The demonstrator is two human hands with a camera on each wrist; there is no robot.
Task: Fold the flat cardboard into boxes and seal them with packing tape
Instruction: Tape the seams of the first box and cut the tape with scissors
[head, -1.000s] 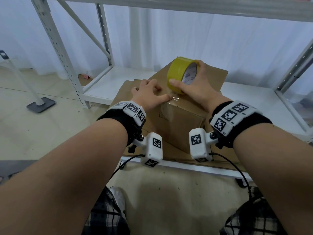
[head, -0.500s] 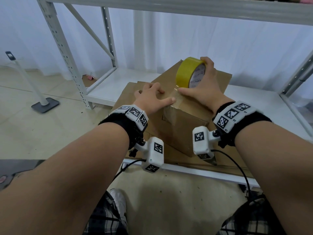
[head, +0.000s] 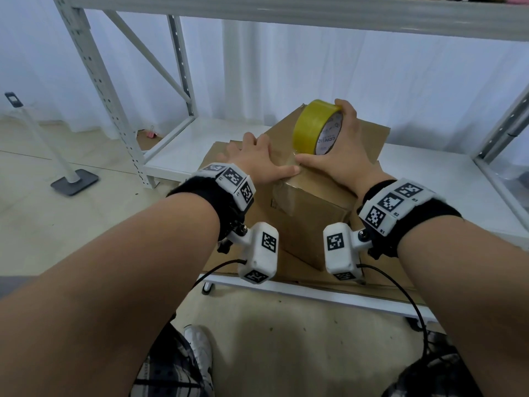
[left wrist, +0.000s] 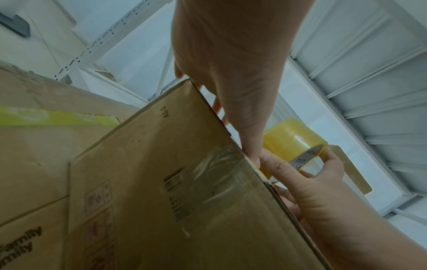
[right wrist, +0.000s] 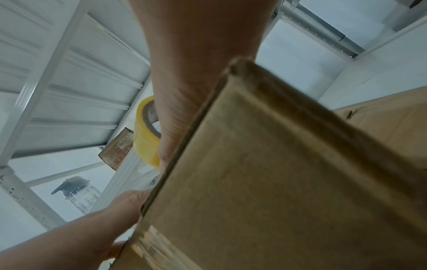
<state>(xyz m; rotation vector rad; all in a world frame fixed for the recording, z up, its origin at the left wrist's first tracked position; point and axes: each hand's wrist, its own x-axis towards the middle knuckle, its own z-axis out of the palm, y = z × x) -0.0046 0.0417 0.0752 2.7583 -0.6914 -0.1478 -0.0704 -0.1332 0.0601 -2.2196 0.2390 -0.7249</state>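
Right hand (head: 342, 156) is wrapped round a yellow roll of packing tape (head: 313, 127), fingers over the top of the roll & thumb stretched out flat on the box top next to it. Roll stands on edge on top of a folded brown cardboard box (head: 312, 213), near the box's front edge. Left hand (head: 254, 160) lies flat on the box top w/ fingers spread, nothing gripped; its thumb points right and meets the right thumb at the front edge. In the left wrist view a strip of clear tape (left wrist: 217, 164) runs down the box's front face, shiny and wrinkled, beside a printed barcode. Box sits on a layer of flat brown cardboard sheets (head: 220, 156) on the low white metal shelf (head: 183, 144) of a rack. A pink binder clip (head: 151, 133) lies on the floor behind the rack's left upright, and a grey-based white stand (head: 75, 181) is further left.
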